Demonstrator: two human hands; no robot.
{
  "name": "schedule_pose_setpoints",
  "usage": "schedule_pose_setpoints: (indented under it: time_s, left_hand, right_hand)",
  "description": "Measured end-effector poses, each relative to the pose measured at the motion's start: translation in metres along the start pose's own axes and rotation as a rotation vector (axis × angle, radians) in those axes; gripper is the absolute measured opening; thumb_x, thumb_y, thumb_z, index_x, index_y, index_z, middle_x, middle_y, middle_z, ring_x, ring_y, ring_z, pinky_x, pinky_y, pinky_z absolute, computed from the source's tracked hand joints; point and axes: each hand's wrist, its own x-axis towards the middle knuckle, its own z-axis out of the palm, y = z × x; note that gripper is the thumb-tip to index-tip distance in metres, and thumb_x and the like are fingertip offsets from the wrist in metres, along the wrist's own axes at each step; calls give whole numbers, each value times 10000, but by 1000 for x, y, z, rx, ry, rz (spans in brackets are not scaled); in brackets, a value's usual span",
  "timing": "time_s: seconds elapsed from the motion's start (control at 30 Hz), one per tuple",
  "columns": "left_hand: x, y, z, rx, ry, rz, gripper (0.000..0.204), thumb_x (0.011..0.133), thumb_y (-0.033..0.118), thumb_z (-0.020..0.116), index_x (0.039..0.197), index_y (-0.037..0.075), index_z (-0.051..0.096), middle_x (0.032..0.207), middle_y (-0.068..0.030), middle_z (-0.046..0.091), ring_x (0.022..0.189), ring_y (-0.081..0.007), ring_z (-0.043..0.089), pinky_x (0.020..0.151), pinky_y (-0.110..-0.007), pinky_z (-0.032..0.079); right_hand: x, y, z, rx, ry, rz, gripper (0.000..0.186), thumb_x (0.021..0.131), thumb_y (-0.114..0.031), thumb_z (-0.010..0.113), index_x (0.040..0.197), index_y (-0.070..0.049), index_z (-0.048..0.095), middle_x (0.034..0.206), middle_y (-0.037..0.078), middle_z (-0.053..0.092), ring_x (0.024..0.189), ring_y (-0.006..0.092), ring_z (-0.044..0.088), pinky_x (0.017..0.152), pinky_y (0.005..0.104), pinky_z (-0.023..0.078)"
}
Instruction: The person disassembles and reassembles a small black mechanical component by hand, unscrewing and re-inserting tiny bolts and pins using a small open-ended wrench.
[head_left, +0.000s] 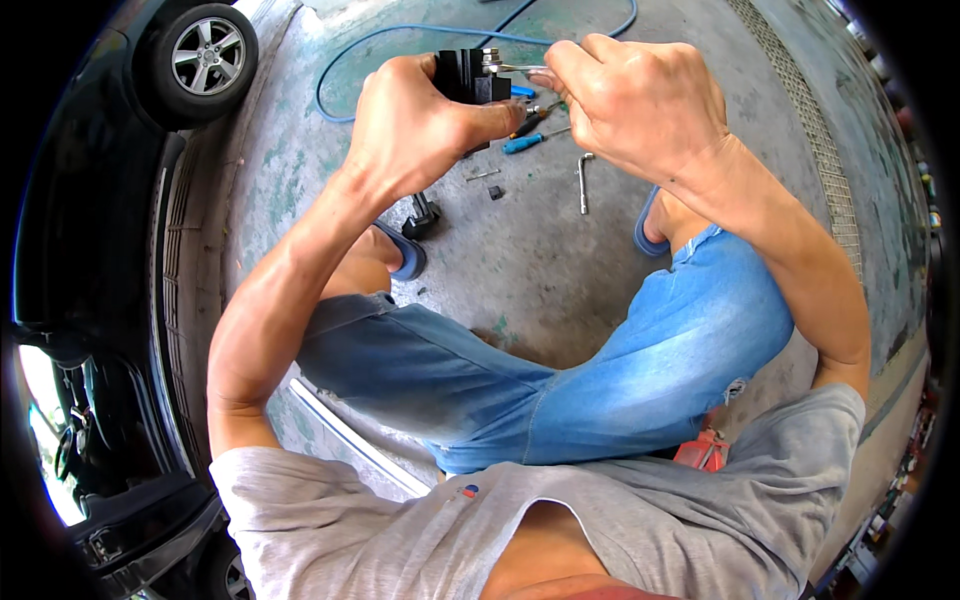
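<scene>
Raised in front of me, my left hand [412, 128] is closed round a black, blocky part [460, 76], its thumb along the near side. A metal bolt or nut [490, 58] sticks out of the part's right side. My right hand [640, 108] is closed on a slim silver wrench [522, 69], fingers pinched near its right end. The wrench's left end meets the bolt; whether it is seated on it I cannot tell. My left hand hides the part's left side.
Below the hands lie a blue-handled screwdriver [523, 144], an L-shaped socket wrench [584, 185] and a small black piece [495, 192]. Another black part [422, 216] is by my left foot. A blue hose [400, 28] curves behind. A dark car [85, 200] stands left; a drain grate [800, 90] runs right.
</scene>
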Motion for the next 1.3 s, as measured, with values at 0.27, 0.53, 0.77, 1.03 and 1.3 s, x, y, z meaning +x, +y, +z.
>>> schedule_pose_setpoints:
  time_s: [0.27,0.53,0.77,1.03,1.3]
  left_hand:
    - [-21,4,1,-179,57,-6,341,710,250,897,846,-24,746,700,-32,706,639,-64,610,604,-255,507]
    - [-27,14,-8,-308,66,72,301,717,218,889,840,-18,748,733,-22,712,655,-64,611,614,-250,510]
    - [-24,12,-11,-301,36,53,303,701,202,901,844,-15,747,749,-19,713,663,-70,610,624,-263,512]
    - [-27,18,-18,-261,-39,36,375,714,269,916,885,-11,733,786,-43,723,709,-100,654,697,-257,543]
    - [-29,14,-14,-334,7,74,319,700,212,899,850,-24,745,740,-21,711,659,-69,616,623,-258,521]
  right_hand:
    - [0,-11,-14,21,73,-17,99,811,-110,740,803,-117,641,646,36,578,532,218,614,467,360,477]
    - [7,-6,-14,66,201,-56,193,700,-101,673,651,-105,486,571,58,478,425,234,533,407,386,439]
    - [9,-10,-27,89,132,-44,117,754,-58,735,793,-112,640,637,40,552,527,224,592,477,367,459]
    - [10,-11,-28,143,197,-62,167,678,9,700,811,-84,657,653,49,568,542,237,595,487,370,454]
    - [11,-13,-26,202,228,-65,164,685,12,715,811,-76,656,658,54,572,551,237,604,492,370,463]
